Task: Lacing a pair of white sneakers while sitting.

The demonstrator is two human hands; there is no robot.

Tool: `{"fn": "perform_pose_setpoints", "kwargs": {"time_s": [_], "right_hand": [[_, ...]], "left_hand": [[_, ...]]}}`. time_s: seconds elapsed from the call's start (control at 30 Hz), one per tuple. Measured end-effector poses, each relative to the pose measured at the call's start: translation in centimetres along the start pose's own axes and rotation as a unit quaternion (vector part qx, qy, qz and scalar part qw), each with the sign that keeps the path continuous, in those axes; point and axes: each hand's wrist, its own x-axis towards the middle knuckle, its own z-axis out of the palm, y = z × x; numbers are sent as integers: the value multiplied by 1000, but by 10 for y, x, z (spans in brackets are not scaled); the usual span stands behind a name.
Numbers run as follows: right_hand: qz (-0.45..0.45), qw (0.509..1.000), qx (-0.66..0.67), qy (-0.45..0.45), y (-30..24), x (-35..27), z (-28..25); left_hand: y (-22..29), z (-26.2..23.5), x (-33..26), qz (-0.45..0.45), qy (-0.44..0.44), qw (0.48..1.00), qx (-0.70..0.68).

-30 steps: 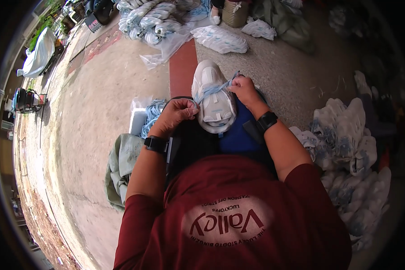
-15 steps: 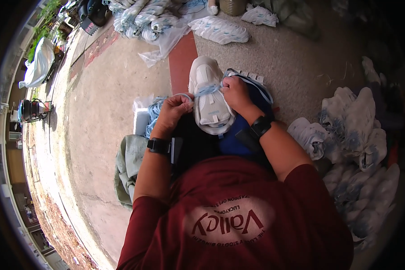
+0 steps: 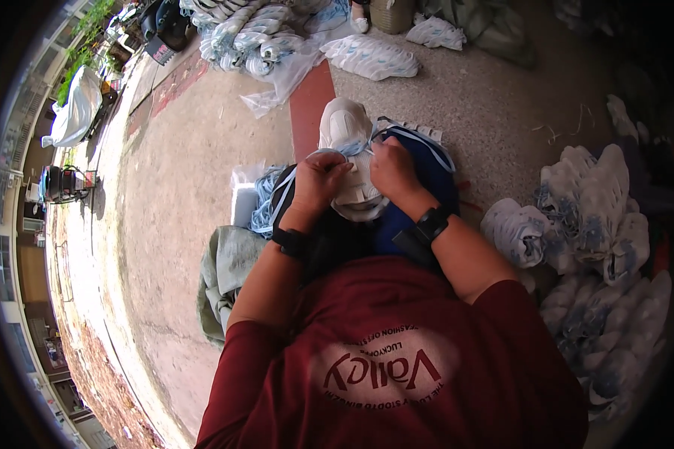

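A white sneaker (image 3: pixel 344 123) rests on my lap, its toe pointing away from me. A light blue shoelace (image 3: pixel 352 150) crosses its upper. My left hand (image 3: pixel 319 182) lies over the shoe's left side, fingers pinched on the lace, and a lace length hangs down beside the wrist. My right hand (image 3: pixel 394 168) pinches the lace at the shoe's right edge. Between the hands the lace runs close to the tongue, and the fingers partly hide the shoe's opening. A bundle of light blue laces (image 3: pixel 264 202) lies left of my left hand.
Piles of white sneakers lie on the right (image 3: pixel 588 202) and at the far left (image 3: pixel 240 34). A wrapped bundle of sneakers (image 3: pixel 371 58) is on the floor ahead. Grey-green cloth (image 3: pixel 232 262) sits by my left side. Clear plastic sheeting (image 3: pixel 277 90) spreads near the far pile.
My left hand has moved right, from beside the shoe to over it, drawing nearer my right hand. A lace length now trails left of its wrist. My right hand has barely shifted.
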Motion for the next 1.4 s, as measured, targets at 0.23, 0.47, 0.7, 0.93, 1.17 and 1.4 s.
{"fn": "perform_pose_setpoints", "kwargs": {"time_s": [0.23, 0.47, 0.7, 0.93, 1.17, 1.4], "right_hand": [[49, 983, 138, 110, 11, -4, 17], [78, 986, 117, 85, 13, -4, 14], [-171, 982, 69, 44, -29, 8, -8], [-124, 989, 76, -33, -23, 19, 15], [-101, 989, 90, -55, -24, 20, 20], [-89, 991, 86, -48, -24, 22, 18]], "left_hand": [[20, 33, 19, 116, -1, 952, 284], [29, 24, 15, 116, -8, 899, 422], [3, -55, -36, -239, -98, 958, -124], [-4, -54, -25, -260, -19, 897, -358], [-26, -27, 5, -193, 0, 925, -326], [-30, -18, 16, -188, 39, 927, -321]]}}
